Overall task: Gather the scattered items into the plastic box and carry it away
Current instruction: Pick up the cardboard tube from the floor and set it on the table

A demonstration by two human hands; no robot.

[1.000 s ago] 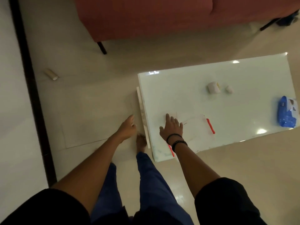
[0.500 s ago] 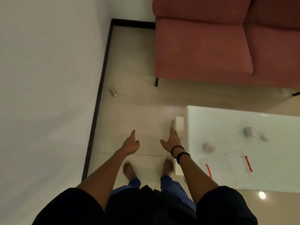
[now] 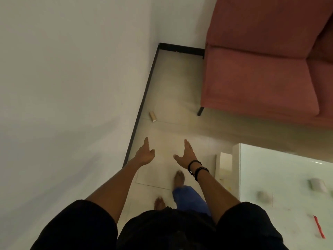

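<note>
So the white glass table (image 3: 281,170) is the anchor here, sitting in the lower right corner of the view. Both arms are stretched out over the pale tiled floor (image 3: 173,127) just left of the table's near corner. The left hand (image 3: 144,154) is spread wide, fingers loose and apart, palm turned inward, holding nothing. The right hand (image 3: 186,156) is the same deal: splayed, empty, palm facing the left one, with two dark beaded bracelets (image 3: 197,167) on the wrist. The hands are a gap apart, not touching each other or anything else.

On the table there's a small whitish block (image 3: 318,184) and a blurry pale lump (image 3: 264,195) a bit closer to the table's left edge, plus a red strip (image 3: 319,229) down near the front. All three just lying there, apart from each other. Can't tell what they are exactly, too smeared.

Off the table, a small tan tube (image 3: 152,116) lies on the floor well beyond the hands, right by the black skirting (image 3: 144,94) along the white wall. A dusty-red sofa (image 3: 261,69) stands behind the table.

The plastic box itself I can't make out anywhere in this shot. Bare feet (image 3: 179,177) on the tiles below the hands, blue trouser leg (image 3: 189,197) showing.
</note>
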